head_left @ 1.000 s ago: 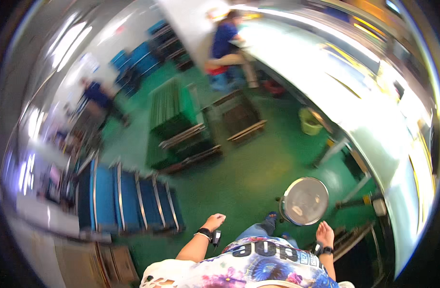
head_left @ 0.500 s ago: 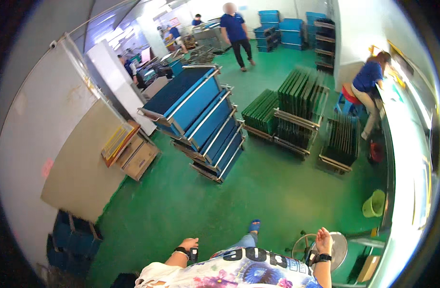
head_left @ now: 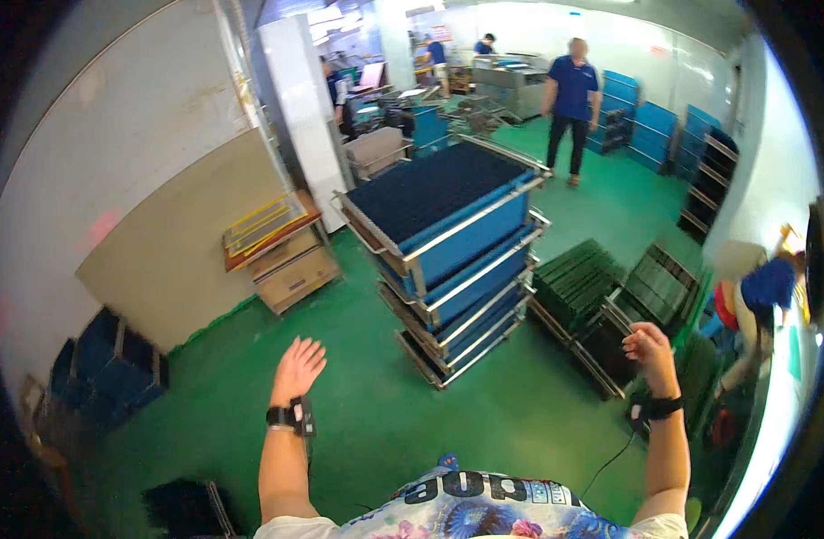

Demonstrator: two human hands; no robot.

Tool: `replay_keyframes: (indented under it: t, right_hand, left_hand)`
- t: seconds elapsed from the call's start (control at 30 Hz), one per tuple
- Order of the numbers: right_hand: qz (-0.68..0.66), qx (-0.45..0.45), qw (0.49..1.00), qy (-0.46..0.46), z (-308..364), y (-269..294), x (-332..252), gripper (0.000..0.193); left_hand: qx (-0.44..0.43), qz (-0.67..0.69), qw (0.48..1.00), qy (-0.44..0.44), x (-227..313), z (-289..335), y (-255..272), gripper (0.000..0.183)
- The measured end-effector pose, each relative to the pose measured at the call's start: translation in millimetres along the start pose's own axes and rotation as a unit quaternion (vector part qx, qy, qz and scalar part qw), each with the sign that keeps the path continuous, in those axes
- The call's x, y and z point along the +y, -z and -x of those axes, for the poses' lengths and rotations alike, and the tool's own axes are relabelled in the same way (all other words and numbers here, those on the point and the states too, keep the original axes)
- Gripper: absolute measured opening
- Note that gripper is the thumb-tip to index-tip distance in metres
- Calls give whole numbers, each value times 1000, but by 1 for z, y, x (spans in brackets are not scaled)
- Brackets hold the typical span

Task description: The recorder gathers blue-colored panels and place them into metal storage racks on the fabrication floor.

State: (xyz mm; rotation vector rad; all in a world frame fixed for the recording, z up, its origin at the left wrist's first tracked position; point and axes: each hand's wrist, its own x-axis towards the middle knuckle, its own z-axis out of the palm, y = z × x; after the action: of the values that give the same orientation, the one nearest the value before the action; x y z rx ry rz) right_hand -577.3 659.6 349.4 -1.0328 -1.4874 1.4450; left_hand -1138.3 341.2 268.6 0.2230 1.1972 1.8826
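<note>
— What stands nearest the hands?

— A tall stack of blue trays (head_left: 448, 260) with metal-edged rims, piled on the green floor (head_left: 376, 422) right ahead of the person. The top tray shows a dark ribbed inside; the lower ones step outward like shallow drawers, tilted by the lens.

— And the left hand?

— The left hand (head_left: 298, 366) is raised over the floor, fingers spread and loose, palm away from the camera. It holds nothing and touches nothing. A black band (head_left: 290, 416) sits on that wrist.

— The right one?

— The right hand (head_left: 647, 349) is up too, fingers curled into a loose fist. It shows in front of the dark green racks (head_left: 609, 296) that stand on the floor just beside the stack's right edge; I cannot tell whether it touches anything or grips something small. A black wrist strap (head_left: 652, 409) with a thin cable hangs below it.

— What lies further out?

— Left of the stack, against the beige wall, a low wooden cabinet (head_left: 286, 260) carries flat framed sheets. Blue crates (head_left: 106, 368) sit by the wall at the floor's left edge. Beyond the stack a person in a blue shirt (head_left: 573, 99) stands on the floor, and another person in blue (head_left: 762, 296) bends down at the right edge.
</note>
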Motion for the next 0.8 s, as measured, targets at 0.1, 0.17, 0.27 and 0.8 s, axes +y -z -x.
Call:
replay_keyframes:
  t: [0.1,0.17,0.27,0.8]
  right_hand:
    - [39,-52,998,24,-80,-12,-38,25]
    - [95,-79,991,42,-136,-19,-64,26]
    - [152,-126,979,56,-237,-22,-93,29]
    - [450,-456,663,387,-743,-136,-44,55]
  left_hand:
    - [-2,1,1000,-9,41,-44,-60,71]
    - [-3,-5,1000,-12,56,-74,-84,74]
    - [7,-28,1000,0,70,-117,-109,79]
    - [143,-26,987,75,89,-248,-179,39]
